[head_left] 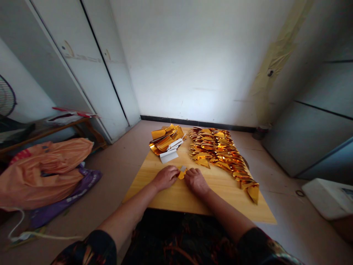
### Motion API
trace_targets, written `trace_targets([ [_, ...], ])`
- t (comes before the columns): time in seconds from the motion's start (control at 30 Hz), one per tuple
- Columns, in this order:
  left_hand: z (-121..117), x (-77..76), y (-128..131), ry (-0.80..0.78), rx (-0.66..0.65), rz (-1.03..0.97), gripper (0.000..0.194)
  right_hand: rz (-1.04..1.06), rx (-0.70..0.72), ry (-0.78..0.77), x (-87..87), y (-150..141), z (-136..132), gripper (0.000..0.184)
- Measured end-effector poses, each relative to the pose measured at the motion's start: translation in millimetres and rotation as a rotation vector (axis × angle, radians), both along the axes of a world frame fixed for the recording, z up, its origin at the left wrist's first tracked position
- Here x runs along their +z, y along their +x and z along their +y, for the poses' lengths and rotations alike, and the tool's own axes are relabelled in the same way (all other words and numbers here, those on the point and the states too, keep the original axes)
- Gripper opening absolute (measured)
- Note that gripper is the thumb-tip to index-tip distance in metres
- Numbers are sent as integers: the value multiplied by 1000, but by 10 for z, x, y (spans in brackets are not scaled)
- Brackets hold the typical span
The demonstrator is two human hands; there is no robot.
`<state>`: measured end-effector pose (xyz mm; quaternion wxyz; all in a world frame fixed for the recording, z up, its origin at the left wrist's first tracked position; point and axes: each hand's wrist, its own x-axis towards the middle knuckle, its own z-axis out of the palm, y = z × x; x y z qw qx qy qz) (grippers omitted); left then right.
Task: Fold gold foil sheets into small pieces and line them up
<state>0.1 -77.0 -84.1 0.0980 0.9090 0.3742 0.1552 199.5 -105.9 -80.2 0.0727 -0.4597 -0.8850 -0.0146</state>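
Between my two hands is a small piece of gold foil paper [181,174], partly folded, with its pale backing showing at the top. The fingers of my left hand [167,177] are closed on its left edge. On the opposite edge, my right hand [196,181] grips with curled fingers. Both hands rest low over the wooden board [165,198]. Just beyond my left hand lies a loose pile of gold foil sheets [165,138], some with the white side up. Rows of folded gold paper pieces [217,147] overlap one another beyond and right of my right hand.
Against the white wall at left stands a tall cabinet [104,70]. An orange bag [52,173] and a purple bag [68,198] lie on the floor to the left, near a wooden bench [88,129]. To the right are a grey cabinet-like unit [309,121] and a white box [328,197].
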Motion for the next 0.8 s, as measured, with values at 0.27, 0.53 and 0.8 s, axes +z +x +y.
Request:
trace_targets([
  [0.27,-98,-25,-21,69,51,53,18,-16,-10,8,42,-82,-19,20],
  [0.53,-56,-65,-39,38,22,-46,19,52,-55,-31,-11,47,-23,25],
  [0.8,-63,-68,27,196,46,148,21,85,-67,-78,7,64,11,23],
])
